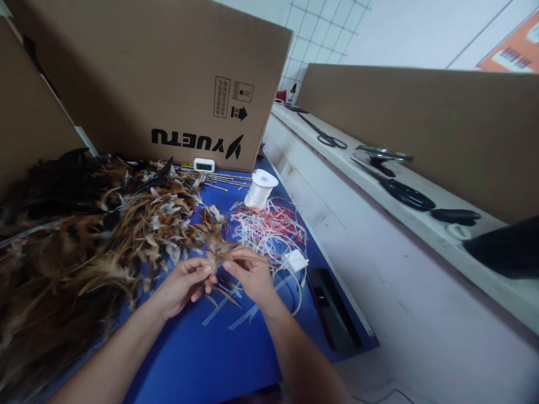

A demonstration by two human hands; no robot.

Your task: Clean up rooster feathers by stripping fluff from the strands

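Both of my hands meet over the blue table (202, 353), pinching brown feathers (215, 247) between them. My left hand (185, 283) is closed, with thumb and fingertips on the feathers' lower end. From the other side my right hand (251, 275) grips the same small bunch between thumb and forefinger. A large heap of brown, black and whitish feathers (138, 224) spreads to the left of my hands. Just beyond my right hand lies a tangle of red and white strips (278, 224). A few loose feathers rest on the table under my fingers.
Behind the tangle stands a white spool (260, 189). A white charger (295, 261) with cable and a black phone-like device (332, 308) lie at right. A cardboard box (168, 73) walls off the back. Scissors (332, 140) and black-handled tools (406, 193) sit on the ledge (442, 247).
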